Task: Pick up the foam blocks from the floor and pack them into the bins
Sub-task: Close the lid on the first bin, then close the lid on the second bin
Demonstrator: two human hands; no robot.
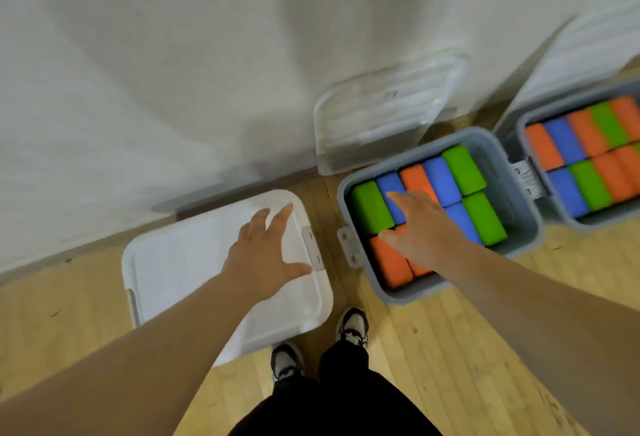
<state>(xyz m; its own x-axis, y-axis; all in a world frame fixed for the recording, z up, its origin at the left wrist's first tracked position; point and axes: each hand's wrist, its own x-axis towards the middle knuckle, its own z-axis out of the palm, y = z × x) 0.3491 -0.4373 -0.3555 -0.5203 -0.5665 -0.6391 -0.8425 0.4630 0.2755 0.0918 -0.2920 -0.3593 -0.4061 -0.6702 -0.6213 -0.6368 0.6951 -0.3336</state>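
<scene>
So no loose blocks show on the floor (450,349) in this view. The foam blocks (370,207) are all in the bins, and the middle bin (412,292) is packed in two tight rows of green, blue and orange. The right bin (595,224) is just as full, and the left bin (180,262) already has its white lid on.

The right hand (419,228) is spread flat over the middle bin's near-left blocks with fingers straight, gripping nothing. I can't tell if it's actually touching them. The left hand (266,248) is also open and empty, over the right edge of the closed lid.

My read is that this is the tamp-down step before lidding. Press with a flat palm, not the fingertips, since foam springs back and one proud block will likely stop the lid seating. Work the near-left corner first, then check the far row. The clear lid (384,113) leaning on the wall just beyond is the obvious next grab.
</scene>
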